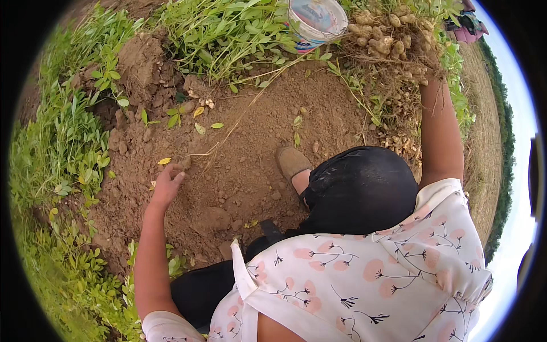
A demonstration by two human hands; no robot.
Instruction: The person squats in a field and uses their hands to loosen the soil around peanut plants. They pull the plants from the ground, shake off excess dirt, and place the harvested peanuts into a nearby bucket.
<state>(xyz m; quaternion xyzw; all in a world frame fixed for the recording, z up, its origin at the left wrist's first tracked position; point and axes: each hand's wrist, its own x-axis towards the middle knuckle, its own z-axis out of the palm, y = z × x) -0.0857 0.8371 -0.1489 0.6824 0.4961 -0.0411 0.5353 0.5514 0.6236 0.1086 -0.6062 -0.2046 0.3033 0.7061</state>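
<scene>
On the left, my left hand (166,184) is low over the loose brown soil, fingers bent. A small soil-coloured lump (185,163) sits at its fingertips; whether it is a peanut pod or a clod, and whether I grip it, is unclear. My right arm reaches to the upper right, where my right hand (433,73) is mostly hidden behind roots. It holds a bunch of uprooted peanut plants (384,42), their soil-dusted pods and thin roots turned towards me. Below that bunch, more peanut pods (399,145) lie heaped beside my knee.
A white plastic bucket (318,19) with a wire handle stands at the top among green peanut plants (226,38). A large soil clod (143,68) lies upper left. Leafy plants (55,171) border the left side. My shoe (293,161) rests on the soil. Cloth items (468,26) lie far right.
</scene>
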